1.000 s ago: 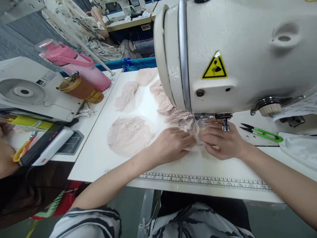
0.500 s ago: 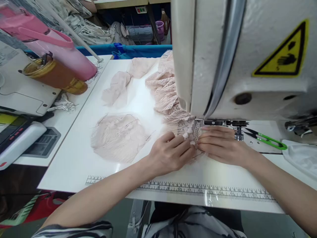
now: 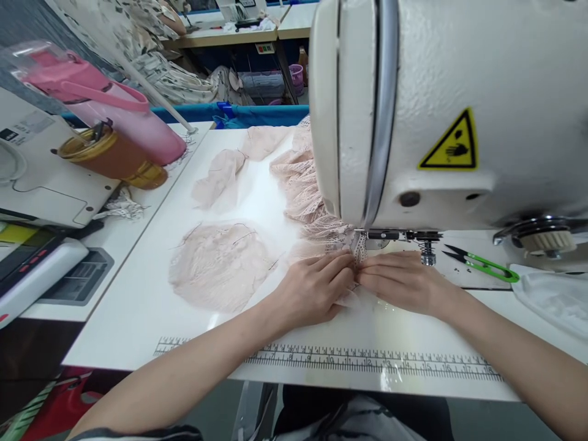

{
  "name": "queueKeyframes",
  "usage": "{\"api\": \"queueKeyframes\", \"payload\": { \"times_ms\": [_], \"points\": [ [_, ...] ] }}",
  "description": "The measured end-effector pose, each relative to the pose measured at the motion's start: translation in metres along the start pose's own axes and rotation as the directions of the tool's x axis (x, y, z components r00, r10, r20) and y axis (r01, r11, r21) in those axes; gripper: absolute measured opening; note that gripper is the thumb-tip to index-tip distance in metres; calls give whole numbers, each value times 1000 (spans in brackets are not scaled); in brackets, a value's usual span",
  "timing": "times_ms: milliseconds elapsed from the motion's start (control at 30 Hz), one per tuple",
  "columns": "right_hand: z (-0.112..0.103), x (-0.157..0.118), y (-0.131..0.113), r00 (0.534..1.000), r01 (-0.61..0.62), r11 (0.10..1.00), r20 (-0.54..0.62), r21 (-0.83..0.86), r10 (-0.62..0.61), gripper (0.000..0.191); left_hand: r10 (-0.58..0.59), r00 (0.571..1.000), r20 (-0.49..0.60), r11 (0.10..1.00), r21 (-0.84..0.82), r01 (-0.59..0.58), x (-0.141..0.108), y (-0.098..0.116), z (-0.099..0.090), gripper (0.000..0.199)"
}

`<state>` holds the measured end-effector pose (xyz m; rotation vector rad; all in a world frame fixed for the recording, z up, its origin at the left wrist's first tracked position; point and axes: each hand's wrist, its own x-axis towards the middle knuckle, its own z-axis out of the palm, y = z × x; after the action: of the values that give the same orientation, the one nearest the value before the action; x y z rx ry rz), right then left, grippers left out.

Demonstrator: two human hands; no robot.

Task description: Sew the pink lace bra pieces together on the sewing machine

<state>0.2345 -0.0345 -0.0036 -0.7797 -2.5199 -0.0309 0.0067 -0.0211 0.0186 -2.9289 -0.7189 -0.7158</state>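
Pale pink lace fabric (image 3: 301, 184) lies gathered in folds on the white sewing table (image 3: 124, 306), running to the needle area of a sewing machine (image 3: 427, 79). Just in front of the presser foot, my left hand (image 3: 316, 285) pinches the fabric's near edge with its fingers bent. My right hand (image 3: 399, 278) meets it there from the other side, fingers together on the same edge and a lace trim strip (image 3: 361, 245). The fingertips nearly touch and cover the bit of cloth between them.
Sheer pink pieces (image 3: 220, 263) lie on the left of the table. Green-handled thread snips (image 3: 482, 264) and white cloth (image 3: 551, 300) are at right. A pink bottle (image 3: 124, 110) and a brown cup (image 3: 114, 156) stand at left. A printed ruler (image 3: 331, 361) follows the front edge.
The view has tilted up slightly. My hands have drawn closer together at the fabric edge, and my left fingers look less curled. The lace stays under the machine.
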Motion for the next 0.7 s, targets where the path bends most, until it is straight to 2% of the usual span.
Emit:
{"api": "queueKeyframes", "payload": {
  "times_ms": [100, 267, 700],
  "points": [
    [1, 0, 2, 999, 27, 1000, -23, 10, -27, 22, 0, 1000, 0, 1000, -7, 0, 1, 0, 1, 15],
    [0, 0, 5, 999, -21, 1000, -28, 8, 21, 23, -6, 1000, 15, 1000, -2, 6, 1, 2, 3, 16],
    [-2, 2, 12, 998, -46, 998, -40, 40, 47, 16, 2, 1000, -3, 1000, -9, -2, 4, 3, 10, 19]
  ]
}}
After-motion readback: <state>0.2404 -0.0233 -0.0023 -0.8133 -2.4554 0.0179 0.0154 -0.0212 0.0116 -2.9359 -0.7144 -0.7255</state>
